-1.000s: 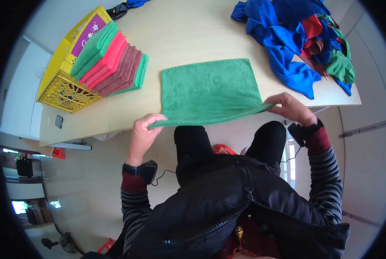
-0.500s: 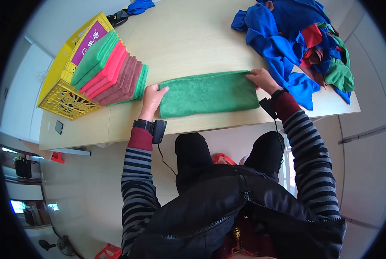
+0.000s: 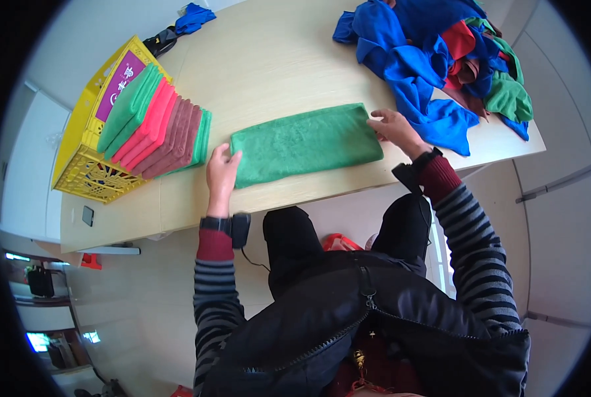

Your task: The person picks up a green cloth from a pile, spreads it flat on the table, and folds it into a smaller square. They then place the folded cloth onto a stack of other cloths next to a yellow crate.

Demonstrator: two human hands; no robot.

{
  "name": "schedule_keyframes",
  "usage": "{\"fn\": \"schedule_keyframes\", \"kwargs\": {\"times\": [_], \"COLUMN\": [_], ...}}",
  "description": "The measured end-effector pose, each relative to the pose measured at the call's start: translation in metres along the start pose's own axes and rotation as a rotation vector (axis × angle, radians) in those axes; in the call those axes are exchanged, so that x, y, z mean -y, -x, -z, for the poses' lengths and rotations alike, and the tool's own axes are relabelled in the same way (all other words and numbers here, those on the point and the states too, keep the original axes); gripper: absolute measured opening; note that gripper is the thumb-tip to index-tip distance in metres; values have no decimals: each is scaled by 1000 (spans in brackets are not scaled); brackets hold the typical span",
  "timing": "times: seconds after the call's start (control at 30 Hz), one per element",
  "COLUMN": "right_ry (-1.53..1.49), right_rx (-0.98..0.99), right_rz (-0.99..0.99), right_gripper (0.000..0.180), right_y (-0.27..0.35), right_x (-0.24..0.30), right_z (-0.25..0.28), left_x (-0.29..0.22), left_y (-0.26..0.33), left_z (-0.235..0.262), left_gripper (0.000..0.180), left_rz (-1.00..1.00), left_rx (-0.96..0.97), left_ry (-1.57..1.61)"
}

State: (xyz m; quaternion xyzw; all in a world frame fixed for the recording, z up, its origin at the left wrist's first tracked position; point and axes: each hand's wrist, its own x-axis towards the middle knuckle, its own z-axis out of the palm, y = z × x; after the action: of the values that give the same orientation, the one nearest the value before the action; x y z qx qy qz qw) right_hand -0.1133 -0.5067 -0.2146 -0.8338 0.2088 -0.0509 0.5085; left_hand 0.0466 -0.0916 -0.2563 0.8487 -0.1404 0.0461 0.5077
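Observation:
A folded green towel (image 3: 305,144) lies flat on the table in front of me, a long rectangle slightly tilted. My left hand (image 3: 222,173) is beside its left end, thumb and fingers apart, with nothing held between them. At the other end, my right hand (image 3: 400,132) hovers by the edge with fingers loosely spread. Its fingertips are close to the cloth; whether they touch it I cannot tell.
Folded green, red and brown towels (image 3: 169,135) lean in a row against a yellow plastic crate (image 3: 77,162) at the left. A loose heap of blue, red and green cloths (image 3: 408,69) covers the far right. A phone (image 3: 88,215) lies near the table's left edge.
Both hands have let go of the green towel's ends and moved slightly off it. The towel now lies flat, and the whole view has shifted a little.

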Motion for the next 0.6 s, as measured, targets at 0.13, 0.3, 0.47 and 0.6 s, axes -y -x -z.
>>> {"fn": "schedule_keyframes", "kwargs": {"times": [0.13, 0.3, 0.47, 0.6], "right_ry": [-128, -308, -343, -252], "right_rx": [9, 35, 12, -77], "right_rz": [77, -51, 36, 66], "right_gripper": [49, 47, 43, 40], "right_y": [40, 83, 83, 75], "right_x": [-18, 9, 2, -14], "right_z": [5, -3, -21, -18], "left_x": [-27, -25, -10, -23], "left_y": [59, 82, 78, 80], "left_z": [0, 2, -12, -6], "left_gripper": [46, 50, 52, 46], "left_rz": [27, 24, -153, -198], "left_rx": [-7, -73, -189, -204], "left_ry": [85, 222, -71, -159]}}
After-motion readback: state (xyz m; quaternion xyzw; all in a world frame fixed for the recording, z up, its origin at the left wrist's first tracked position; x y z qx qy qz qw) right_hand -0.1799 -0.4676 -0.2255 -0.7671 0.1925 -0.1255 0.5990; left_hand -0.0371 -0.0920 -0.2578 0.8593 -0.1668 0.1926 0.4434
